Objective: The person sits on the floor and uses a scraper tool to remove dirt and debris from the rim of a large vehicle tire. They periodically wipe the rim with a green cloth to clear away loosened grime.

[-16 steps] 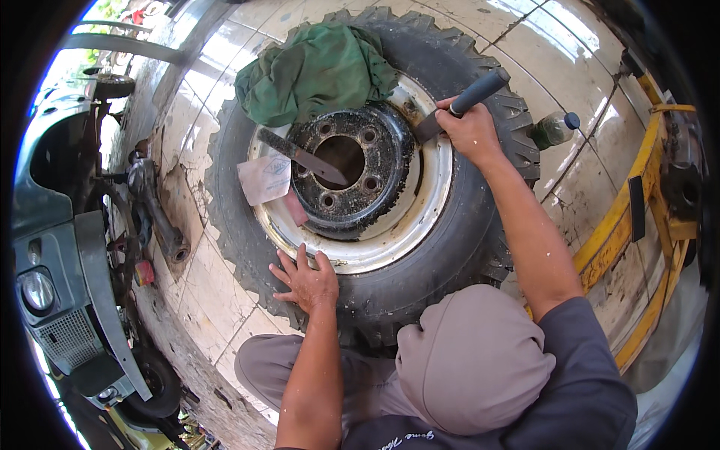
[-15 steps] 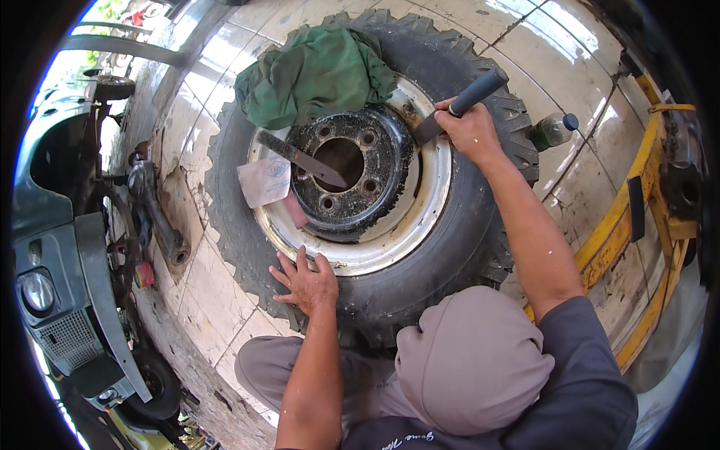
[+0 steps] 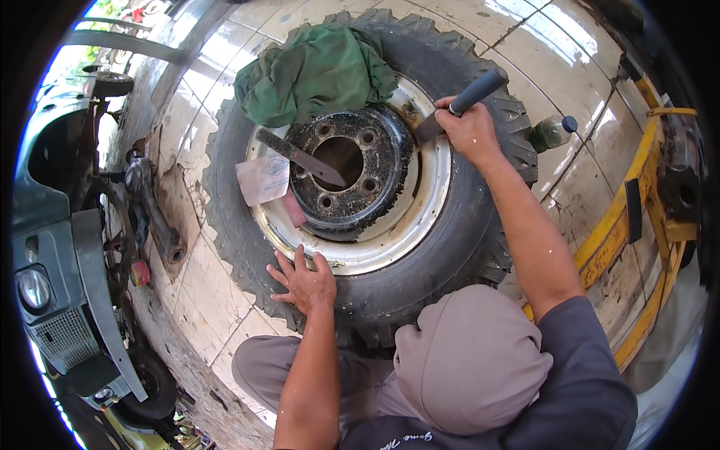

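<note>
A wheel with a thick-treaded black tyre lies flat on the floor, its white-painted rim facing up around a worn black hub section. My right hand is closed on a scraper with a dark grip, the flat blade touching the rim's right inner side. Fingers spread, my left hand rests on the tyre's near sidewall by the rim edge. A second blade tool lies across the hub's centre hole. Beside it are a sheet of sandpaper, backing up, and a small reddish piece.
A crumpled green cloth covers the tyre's far left part. Right of the tyre stands a capped bottle, with a yellow metal frame further right. At left are a vehicle and a metal part on the tiled floor.
Both hands and the scraper hold almost the same place. Only a very slight shift of the whole view shows.
</note>
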